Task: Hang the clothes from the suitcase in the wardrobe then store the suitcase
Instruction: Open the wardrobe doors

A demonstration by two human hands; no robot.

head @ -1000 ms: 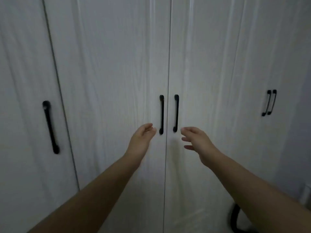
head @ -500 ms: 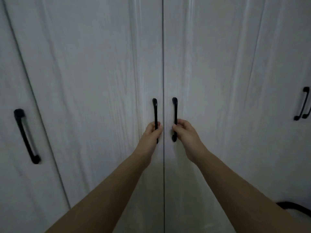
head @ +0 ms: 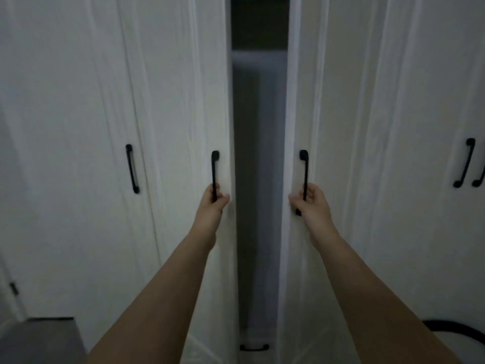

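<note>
Two hands, left hand (head: pixel 213 203) and right hand (head: pixel 312 203), each clench a door handle (head: pixel 215 169), doors ajar. Uneven pulling could swing the right door toward the black hoop (head: pixel 456 331) at 4 o'clock.

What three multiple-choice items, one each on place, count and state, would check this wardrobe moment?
1. Where is the left hand?
A. On the handle of the left middle door
B. On the far left handle
C. Inside the wardrobe

2. How many black door handles show to the right of the right hand?
A. None
B. Two
C. Four

3. How do the two middle doors stand?
A. Fully shut
B. Partly open, with a dark gap between them
C. Taken off

Key: 1 A, its fingers wrap that bar. 2 B, a pair sits at the right edge. 3 B, the inside shows between them.
</note>
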